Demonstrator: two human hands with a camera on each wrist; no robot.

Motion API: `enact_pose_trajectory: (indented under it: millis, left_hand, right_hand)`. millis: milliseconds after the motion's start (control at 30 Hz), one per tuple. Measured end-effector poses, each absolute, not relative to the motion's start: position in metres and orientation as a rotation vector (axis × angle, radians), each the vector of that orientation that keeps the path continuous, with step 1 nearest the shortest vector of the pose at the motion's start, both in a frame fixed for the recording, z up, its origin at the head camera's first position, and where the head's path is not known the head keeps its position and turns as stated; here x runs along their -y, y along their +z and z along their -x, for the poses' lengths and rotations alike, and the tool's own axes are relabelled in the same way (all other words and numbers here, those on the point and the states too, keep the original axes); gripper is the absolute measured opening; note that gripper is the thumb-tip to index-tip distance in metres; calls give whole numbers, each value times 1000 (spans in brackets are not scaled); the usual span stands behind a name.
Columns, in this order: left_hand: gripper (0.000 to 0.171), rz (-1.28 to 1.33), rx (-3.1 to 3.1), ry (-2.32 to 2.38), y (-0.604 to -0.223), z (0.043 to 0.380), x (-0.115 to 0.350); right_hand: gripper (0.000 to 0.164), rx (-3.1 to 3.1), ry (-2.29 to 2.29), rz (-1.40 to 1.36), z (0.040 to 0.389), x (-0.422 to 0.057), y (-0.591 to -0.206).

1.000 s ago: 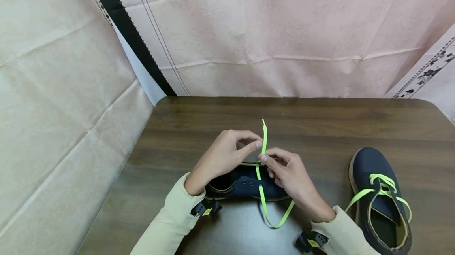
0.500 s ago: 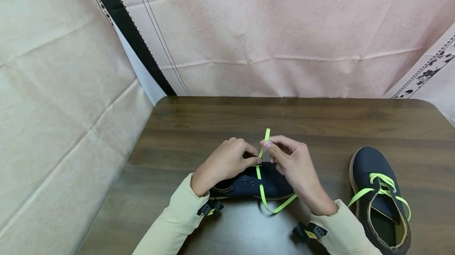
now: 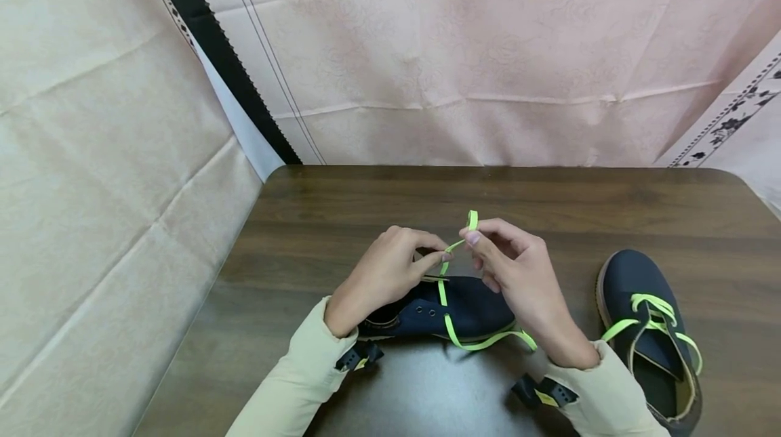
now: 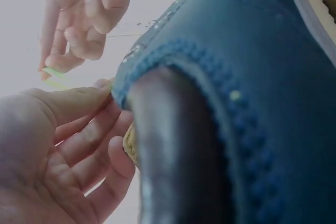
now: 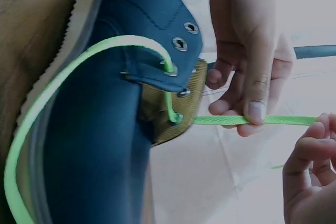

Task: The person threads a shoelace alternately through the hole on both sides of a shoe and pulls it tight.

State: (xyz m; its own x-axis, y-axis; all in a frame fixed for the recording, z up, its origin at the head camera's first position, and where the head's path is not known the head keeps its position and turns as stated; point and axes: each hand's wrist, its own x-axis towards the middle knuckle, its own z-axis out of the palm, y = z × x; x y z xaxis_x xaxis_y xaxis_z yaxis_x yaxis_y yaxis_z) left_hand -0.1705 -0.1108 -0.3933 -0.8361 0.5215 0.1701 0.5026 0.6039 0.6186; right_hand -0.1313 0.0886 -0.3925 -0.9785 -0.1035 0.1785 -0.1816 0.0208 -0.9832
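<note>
Near the middle of the wooden table (image 3: 342, 193), just below your hands, lies the navy shoe (image 3: 478, 308), its toe toward your right. Its green lace (image 5: 126, 41) runs through an eyelet (image 5: 175, 72) on the near flap (image 5: 149, 61), across to the far flap (image 5: 190, 100), and out beyond it. Your left hand (image 3: 390, 267) pinches the lace between thumb and finger past that flap; your right hand (image 3: 525, 267) pinches it farther along, a small loop (image 3: 475, 222) standing above the fingertips. Watch the loose length on the near side: draw too much through and it could run short, or even slip out of its eyelet. Because the lace is flat, a twist between your two pinches would likely spoil the crossing. A sharp tug could also drag the shoe; I cannot tell whether your left fingers brace it. The second shoe (image 3: 641, 288) sits well apart, to your right.
</note>
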Motion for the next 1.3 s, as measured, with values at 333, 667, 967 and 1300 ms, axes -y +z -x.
enact_pose_trajectory:
  millis: [333, 667, 967, 1300]
  left_hand:
    - [12, -939, -2748, 1230, -382, 160, 110]
    - [12, -1055, -2762, 1293, -379, 155, 108]
    - [13, -1092, -2756, 1467, -376, 153, 109]
    - [9, -917, -2689, 1201, -382, 160, 110]
  right_hand:
    - [16, 1933, 2267, -507, 123, -104, -376]
    - [15, 1768, 2291, -559, 117, -106, -368]
    - [21, 1695, 2230, -465, 118, -105, -367]
    - [21, 1548, 2244, -554, 115, -106, -362]
